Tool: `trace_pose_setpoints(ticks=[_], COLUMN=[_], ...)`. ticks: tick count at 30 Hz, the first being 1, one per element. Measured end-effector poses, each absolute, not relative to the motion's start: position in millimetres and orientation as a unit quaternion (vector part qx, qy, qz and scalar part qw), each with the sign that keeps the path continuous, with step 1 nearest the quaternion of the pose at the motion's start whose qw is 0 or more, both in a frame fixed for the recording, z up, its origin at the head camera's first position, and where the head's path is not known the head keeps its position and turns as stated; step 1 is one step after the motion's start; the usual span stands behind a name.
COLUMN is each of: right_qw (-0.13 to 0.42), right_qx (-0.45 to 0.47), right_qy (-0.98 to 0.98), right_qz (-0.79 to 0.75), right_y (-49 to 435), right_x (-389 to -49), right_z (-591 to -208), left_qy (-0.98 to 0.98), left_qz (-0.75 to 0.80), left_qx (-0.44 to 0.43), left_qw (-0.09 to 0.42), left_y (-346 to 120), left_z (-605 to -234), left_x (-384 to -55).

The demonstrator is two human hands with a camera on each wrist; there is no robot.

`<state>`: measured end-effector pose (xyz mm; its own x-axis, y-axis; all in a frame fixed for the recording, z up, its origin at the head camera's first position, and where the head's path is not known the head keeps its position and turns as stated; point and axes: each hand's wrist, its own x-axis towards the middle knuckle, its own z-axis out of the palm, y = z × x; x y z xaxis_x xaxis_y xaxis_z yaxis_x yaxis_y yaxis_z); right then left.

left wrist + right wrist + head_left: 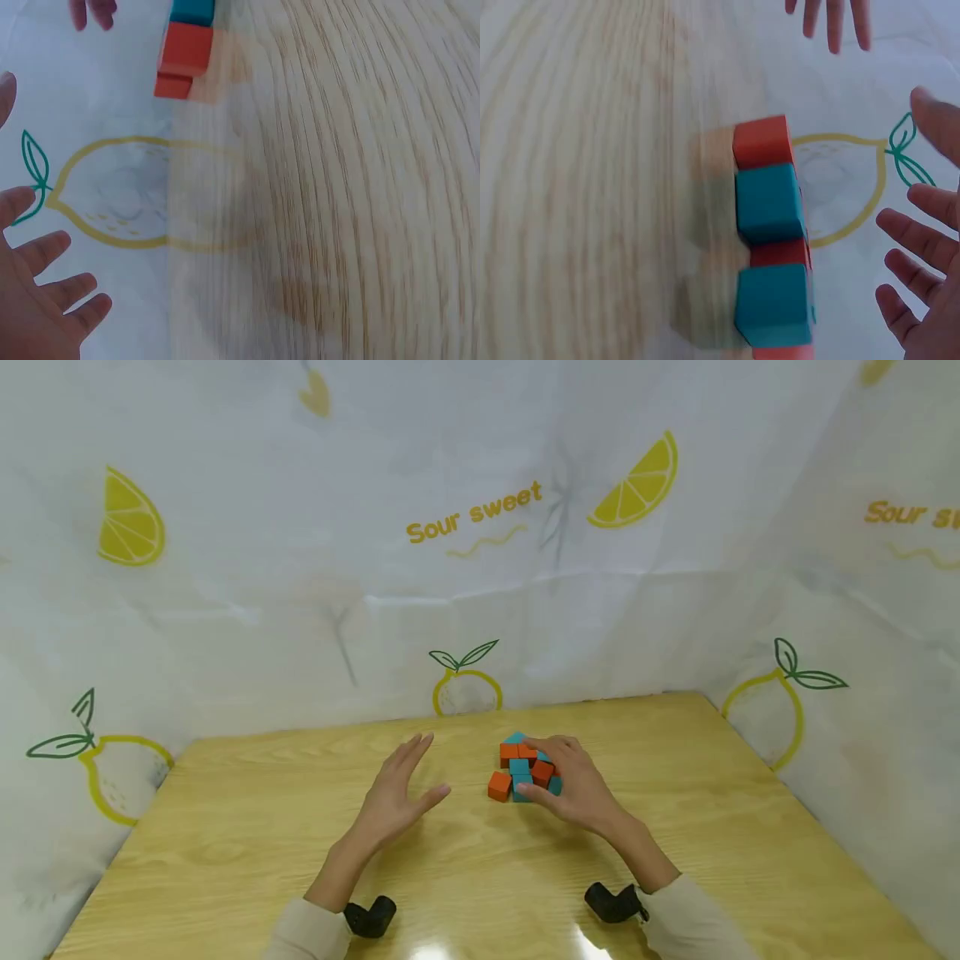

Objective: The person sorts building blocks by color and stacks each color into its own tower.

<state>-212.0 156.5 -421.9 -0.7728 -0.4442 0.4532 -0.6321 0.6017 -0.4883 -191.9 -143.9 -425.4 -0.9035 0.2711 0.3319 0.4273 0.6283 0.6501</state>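
Note:
A cluster of small blocks lies right of centre on the wooden table, several orange-red and several blue. An orange-red block (499, 786) marks its left side, beside a blue block (519, 767). My right hand (576, 785) is spread over the cluster's right side, hiding part of it; whether it touches any block I cannot tell. To the left, apart from the blocks, my left hand (393, 797) is held with fingers extended and thumb out, holding nothing. The right wrist view shows a blue block (774, 304) and a red block (763, 142) in a row, with the right fingers (919, 240) loosely spread.
The wooden table (247, 827) reaches back to a white lemon-print cloth (300, 568) hanging behind and at both sides. A black wrist mount (371, 917) sits by the left sleeve and another black mount (611, 903) by the right sleeve.

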Motion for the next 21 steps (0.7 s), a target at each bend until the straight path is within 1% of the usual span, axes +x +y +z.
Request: trace_pose_setpoints(ticks=[4,12,16,21], right_qw=[0.16,0.154,0.158,0.173], right_qx=[0.308,0.28,0.281,0.265], right_qy=[-0.879,-0.89,-0.886,-0.873], right_qz=[0.326,0.327,0.335,0.371], right_y=[147.3,138.2,132.8,126.5], right_x=[-213.5,-211.7,-213.7,-212.0], right_z=[-429.7,-439.4,-447.2,-458.1], left_qy=[-0.88,-0.847,-0.844,-0.833], left_qz=[-0.415,-0.485,-0.493,-0.506], left_qx=[-0.208,-0.212,-0.207,-0.223], left_qw=[0.102,0.046,0.035,0.025], left_y=[-136.0,-117.6,-114.5,-111.9], left_z=[-426.9,-441.4,-447.2,-454.4], left_x=[-193.8,-197.3,-196.1,-197.4])
